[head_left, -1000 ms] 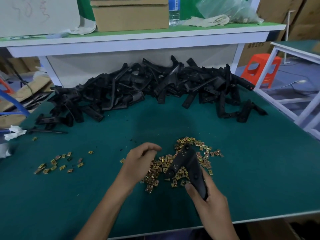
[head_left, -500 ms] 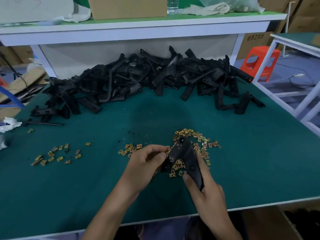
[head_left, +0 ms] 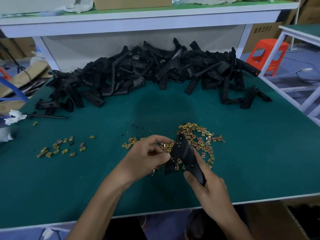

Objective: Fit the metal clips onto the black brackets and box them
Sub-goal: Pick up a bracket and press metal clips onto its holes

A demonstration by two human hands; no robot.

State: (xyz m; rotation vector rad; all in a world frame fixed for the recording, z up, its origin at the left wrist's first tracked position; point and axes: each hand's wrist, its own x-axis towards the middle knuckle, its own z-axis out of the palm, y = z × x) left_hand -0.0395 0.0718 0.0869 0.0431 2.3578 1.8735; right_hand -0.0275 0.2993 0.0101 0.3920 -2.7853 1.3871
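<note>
Black plastic bracket clamped in right hand grip, left hand pinching its edge; far-edge black bracket heap awaits gold clips.

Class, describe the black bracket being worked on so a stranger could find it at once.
On the green table, find the larger scatter of gold metal clips near the front edge. Over it, the right hand grips a black bracket, the left hand pinching its edge. Unlike those in the pile of brackets at the back, it alone is held.
</note>
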